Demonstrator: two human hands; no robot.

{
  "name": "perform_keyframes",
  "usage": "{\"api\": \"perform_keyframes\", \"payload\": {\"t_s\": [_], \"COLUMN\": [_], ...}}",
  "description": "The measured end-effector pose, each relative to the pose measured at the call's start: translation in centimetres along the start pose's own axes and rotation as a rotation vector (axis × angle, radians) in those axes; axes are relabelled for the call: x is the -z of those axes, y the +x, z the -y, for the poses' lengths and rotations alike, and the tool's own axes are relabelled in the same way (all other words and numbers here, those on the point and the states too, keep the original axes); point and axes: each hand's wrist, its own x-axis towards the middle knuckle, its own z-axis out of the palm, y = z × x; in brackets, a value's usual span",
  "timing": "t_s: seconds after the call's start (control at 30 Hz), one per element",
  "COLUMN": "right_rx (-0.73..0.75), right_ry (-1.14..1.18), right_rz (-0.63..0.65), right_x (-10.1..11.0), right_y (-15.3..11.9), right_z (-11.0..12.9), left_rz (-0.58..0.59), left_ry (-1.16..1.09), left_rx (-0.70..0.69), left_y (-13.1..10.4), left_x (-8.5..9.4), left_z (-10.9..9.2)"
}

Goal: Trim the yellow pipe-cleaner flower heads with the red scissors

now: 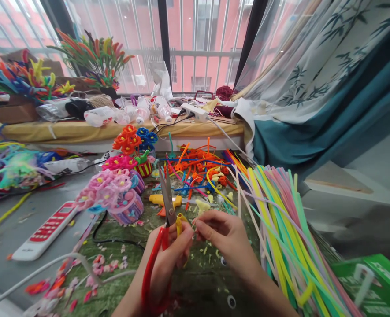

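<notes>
My left hand [168, 255] is closed around red-handled scissors [169, 202], whose slightly parted blades point up and away. A bent piece of yellow pipe cleaner [180, 221] is pinched between its thumb and finger. Close beside it, my right hand [223, 231] has thumb and fingertips pressed together; a thin end shows there, too small to name. Beyond the scissors lies a yellow glue gun [163, 200]. Pots of pipe-cleaner flowers [127, 207] stand to the left, pink and lilac in front, orange and blue behind.
Long pastel pipe cleaners [280, 220] lie in a bundle at right, near a green box [376, 281]. Orange and blue scraps [201, 165] are heaped behind. A white-and-red remote [46, 231] and white cable [49, 268] lie left. A power strip [195, 112] sits on the sill.
</notes>
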Motion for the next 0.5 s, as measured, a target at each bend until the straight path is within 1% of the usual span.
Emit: {"api": "perform_keyframes", "payload": {"t_s": [0.07, 0.27, 0.4, 0.5], "right_rx": [-0.003, 0.024, 0.022, 0.042], "right_ry": [-0.017, -0.081, -0.041, -0.004], "right_rz": [0.013, 0.0, 0.0, -0.044], "right_x": [0.07, 0.09, 0.12, 0.31], "right_y": [0.02, -0.08, 0.0, 0.29], "right_z": [-0.12, -0.11, -0.37, -0.6], "left_rz": [-0.007, 0.006, 0.0, -0.02], "left_ry": [-0.004, -0.006, 0.015, 0.051], "left_rx": [0.008, 0.027, 0.034, 0.032], "left_y": [0.06, 0.17, 0.07, -0.09], "left_x": [0.05, 0.24, 0.48, 0.69], "left_z": [0.07, 0.27, 0.34, 0.41]}}
